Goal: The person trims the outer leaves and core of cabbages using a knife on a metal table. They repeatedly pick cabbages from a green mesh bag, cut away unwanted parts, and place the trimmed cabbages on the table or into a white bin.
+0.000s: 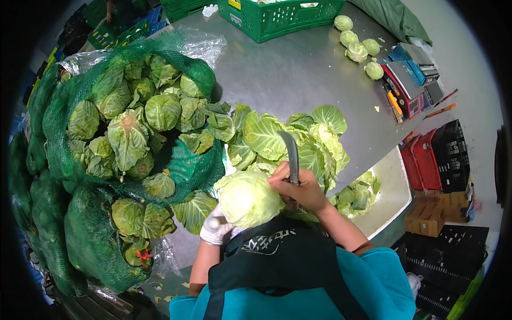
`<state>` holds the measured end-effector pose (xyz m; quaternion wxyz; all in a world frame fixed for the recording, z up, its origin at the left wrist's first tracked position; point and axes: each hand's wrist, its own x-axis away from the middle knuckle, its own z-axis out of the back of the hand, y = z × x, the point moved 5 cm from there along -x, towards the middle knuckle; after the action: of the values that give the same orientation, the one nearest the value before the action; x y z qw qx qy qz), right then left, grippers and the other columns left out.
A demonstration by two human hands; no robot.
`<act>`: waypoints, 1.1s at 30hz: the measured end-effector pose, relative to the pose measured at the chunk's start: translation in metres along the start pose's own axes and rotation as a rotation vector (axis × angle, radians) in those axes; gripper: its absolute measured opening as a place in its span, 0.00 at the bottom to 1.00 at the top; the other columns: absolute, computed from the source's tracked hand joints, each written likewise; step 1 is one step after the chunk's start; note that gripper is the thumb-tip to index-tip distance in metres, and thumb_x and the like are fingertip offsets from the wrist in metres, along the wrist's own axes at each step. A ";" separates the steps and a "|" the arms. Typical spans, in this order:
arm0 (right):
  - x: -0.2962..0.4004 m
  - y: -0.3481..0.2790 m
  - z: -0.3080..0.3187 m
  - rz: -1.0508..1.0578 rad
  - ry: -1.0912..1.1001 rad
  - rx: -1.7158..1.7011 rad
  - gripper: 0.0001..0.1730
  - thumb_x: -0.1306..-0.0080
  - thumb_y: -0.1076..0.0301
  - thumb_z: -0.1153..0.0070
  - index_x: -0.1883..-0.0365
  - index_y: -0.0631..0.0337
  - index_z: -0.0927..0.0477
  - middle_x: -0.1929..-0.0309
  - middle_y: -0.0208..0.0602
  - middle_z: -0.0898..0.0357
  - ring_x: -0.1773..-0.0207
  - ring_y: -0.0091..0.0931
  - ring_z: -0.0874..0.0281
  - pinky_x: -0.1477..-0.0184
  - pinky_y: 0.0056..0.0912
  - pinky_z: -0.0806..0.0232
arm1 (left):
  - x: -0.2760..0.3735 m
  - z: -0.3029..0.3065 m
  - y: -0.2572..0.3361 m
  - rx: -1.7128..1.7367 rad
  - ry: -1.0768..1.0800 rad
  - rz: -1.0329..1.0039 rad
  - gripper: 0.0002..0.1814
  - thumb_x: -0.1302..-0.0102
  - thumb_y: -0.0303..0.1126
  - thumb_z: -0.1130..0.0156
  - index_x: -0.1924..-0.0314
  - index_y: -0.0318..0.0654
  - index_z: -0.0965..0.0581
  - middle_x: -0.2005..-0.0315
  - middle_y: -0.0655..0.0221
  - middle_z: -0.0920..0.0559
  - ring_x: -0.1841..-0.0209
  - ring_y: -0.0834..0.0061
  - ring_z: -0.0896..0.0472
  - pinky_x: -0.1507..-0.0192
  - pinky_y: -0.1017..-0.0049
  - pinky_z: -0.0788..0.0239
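Note:
A pale, trimmed cabbage head [250, 199] is held close to the apron, with my left hand [215, 227] in a white glove under its left side. My right hand [301, 188] is bare and grips a curved knife [292, 154], its blade pointing up and away; the thumb and a finger touch the cabbage's right side. Just beyond both hands lies a heap of loose cabbage leaves [266, 134] on the metal table [264, 76]. Untrimmed cabbages [163, 112] fill an open green mesh sack [60, 132] at the left.
A green plastic crate [280, 20] stands at the far edge. Small trimmed cabbages [357, 52] lie near scales [406, 80] at the back right. Leaves fill part of a white bin [394, 196] on the right. Another full mesh sack [86, 236] sits at the near left.

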<state>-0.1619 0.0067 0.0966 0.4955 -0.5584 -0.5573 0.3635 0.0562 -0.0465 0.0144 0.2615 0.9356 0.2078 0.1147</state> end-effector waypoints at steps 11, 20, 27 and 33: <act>0.000 -0.002 -0.019 0.157 0.058 0.511 0.12 0.29 0.63 0.39 0.56 0.62 0.17 0.77 0.28 0.25 0.81 0.15 0.29 0.77 0.23 0.36 | -0.013 0.031 -0.007 0.221 0.413 -0.246 0.39 0.29 0.63 0.49 0.31 0.40 0.34 0.35 0.59 0.27 0.32 0.56 0.30 0.30 0.53 0.38; 0.001 -0.016 -0.029 -0.043 0.037 0.459 0.14 0.35 0.64 0.32 0.57 0.63 0.18 0.70 0.31 0.22 0.76 0.20 0.24 0.72 0.25 0.32 | -0.023 -0.010 0.026 -0.140 0.313 -0.344 0.32 0.39 0.55 0.38 0.44 0.42 0.32 0.42 0.54 0.25 0.40 0.58 0.24 0.37 0.57 0.29; 0.014 -0.009 -0.036 0.334 0.144 0.669 0.21 0.36 0.59 0.31 0.51 0.60 0.22 0.65 0.35 0.24 0.76 0.25 0.22 0.71 0.31 0.29 | -0.021 0.000 0.024 -0.075 0.479 -0.494 0.33 0.37 0.54 0.40 0.39 0.43 0.33 0.41 0.60 0.27 0.37 0.62 0.27 0.35 0.59 0.32; 0.018 -0.005 -0.052 0.517 0.114 0.820 0.25 0.41 0.66 0.27 0.48 0.62 0.24 0.64 0.39 0.24 0.67 0.30 0.21 0.68 0.30 0.28 | -0.018 -0.006 0.022 -0.140 0.476 -0.488 0.35 0.31 0.59 0.43 0.34 0.44 0.36 0.38 0.64 0.30 0.33 0.65 0.31 0.30 0.63 0.39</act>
<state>-0.1109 0.0162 0.1166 0.5980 -0.4561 -0.1833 0.6331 0.0456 -0.0686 0.0291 0.2888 0.7853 0.4721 0.2777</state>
